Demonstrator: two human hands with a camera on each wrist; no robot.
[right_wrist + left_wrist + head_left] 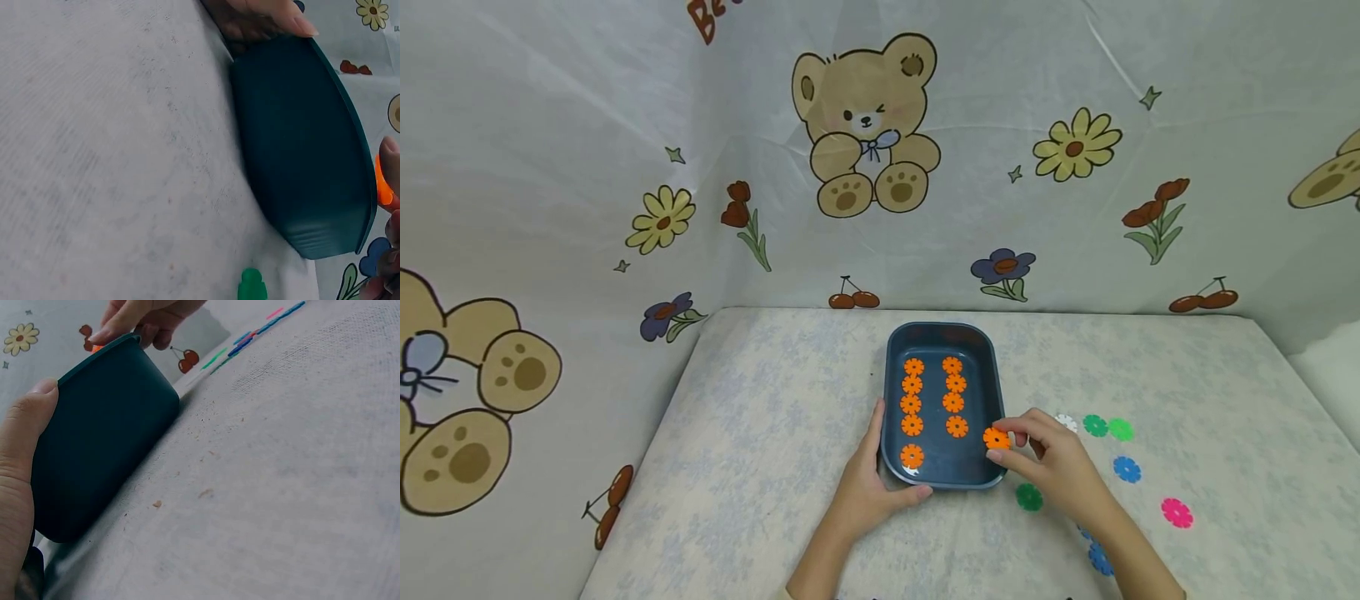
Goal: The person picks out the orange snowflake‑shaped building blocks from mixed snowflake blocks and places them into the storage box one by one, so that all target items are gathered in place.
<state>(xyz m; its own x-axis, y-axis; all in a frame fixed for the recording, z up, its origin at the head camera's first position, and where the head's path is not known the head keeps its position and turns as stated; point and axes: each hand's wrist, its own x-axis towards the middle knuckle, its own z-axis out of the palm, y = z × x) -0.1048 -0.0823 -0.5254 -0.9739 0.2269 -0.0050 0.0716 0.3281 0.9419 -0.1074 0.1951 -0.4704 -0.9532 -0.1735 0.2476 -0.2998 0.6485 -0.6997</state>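
A dark blue rectangular plastic tray [981,383] stands on the table with two columns of orange notched discs lying in it, such as the front-left disc [912,457]. My left hand [867,490] grips the tray's near left corner, thumb over the front rim and fingers along the left wall. Between thumb and fingertips, my right hand [1054,457] pinches another orange notched disc [997,439] at the right rim near the front corner. From the right wrist, the tray's outer wall [300,137] hides the inside, and the pinched disc [382,181] shows past the rim.
Loose discs lie right of the tray: a dark green disc [1029,497] by its corner, a white disc [1066,423], a light green disc [1121,430], a blue disc [1127,469] and a pink disc [1177,513]. Blue discs [1101,558] lie by my right forearm. A printed cloth [970,83] hangs behind.
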